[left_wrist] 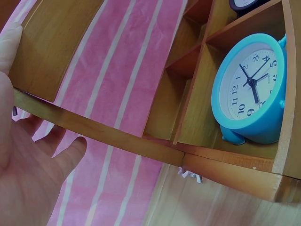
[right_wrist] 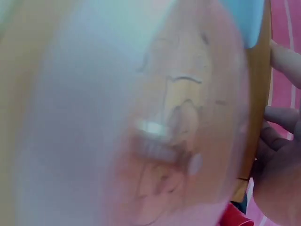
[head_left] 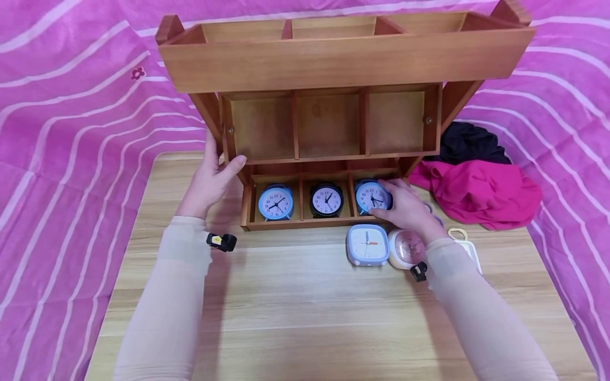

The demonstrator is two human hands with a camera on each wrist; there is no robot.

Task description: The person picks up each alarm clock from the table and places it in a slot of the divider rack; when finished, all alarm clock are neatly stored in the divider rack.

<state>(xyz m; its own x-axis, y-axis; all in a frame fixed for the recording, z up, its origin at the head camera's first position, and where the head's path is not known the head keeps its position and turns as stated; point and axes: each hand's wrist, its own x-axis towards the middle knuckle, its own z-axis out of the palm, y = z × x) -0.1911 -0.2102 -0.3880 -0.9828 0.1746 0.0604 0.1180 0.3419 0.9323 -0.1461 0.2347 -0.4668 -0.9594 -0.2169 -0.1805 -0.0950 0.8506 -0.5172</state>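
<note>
A tiered wooden shelf (head_left: pixel 343 61) stands at the back of the table. My left hand (head_left: pixel 209 180) grips its left side, thumb in front and fingers behind the side strut (left_wrist: pixel 101 123). In the bottom row, a blue alarm clock (head_left: pixel 276 203) sits in the left compartment and a black alarm clock (head_left: pixel 326 201) in the middle one. My right hand (head_left: pixel 405 206) holds another blue alarm clock (head_left: pixel 369 197) in the right compartment, its thumb low at the front. Part of that clock is hidden by the fingers.
In front of the shelf stand a square lavender clock (head_left: pixel 368 245) and a round white clock (head_left: pixel 394 251), partly behind my right wrist. A white item with a yellow ring (head_left: pixel 458 233) lies farther right. Pink cloth (head_left: pixel 481 193) and black cloth (head_left: pixel 472 143) are heaped beside the shelf.
</note>
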